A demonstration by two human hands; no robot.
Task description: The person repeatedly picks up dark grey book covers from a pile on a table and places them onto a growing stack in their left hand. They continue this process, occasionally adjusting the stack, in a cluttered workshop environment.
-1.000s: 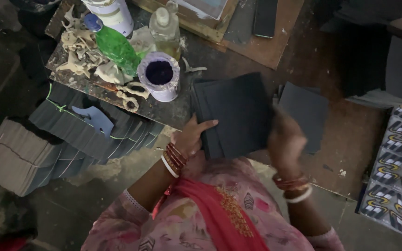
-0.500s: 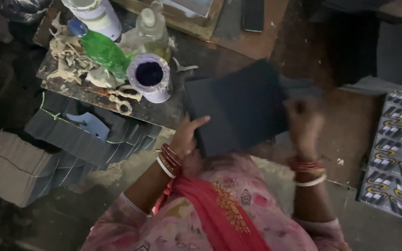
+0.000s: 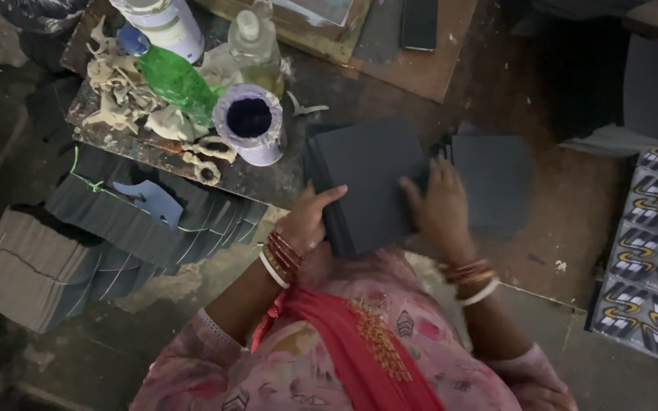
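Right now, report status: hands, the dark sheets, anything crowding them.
Left hand grips stack of dark sheets at its left edge. Right hand rests on its right edge. Purple-stained cup sits close at the stack's upper left; second dark pile lies right.

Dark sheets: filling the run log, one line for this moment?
left hand: holds dark sheets | right hand: on stack's right edge | loose sheet: beside
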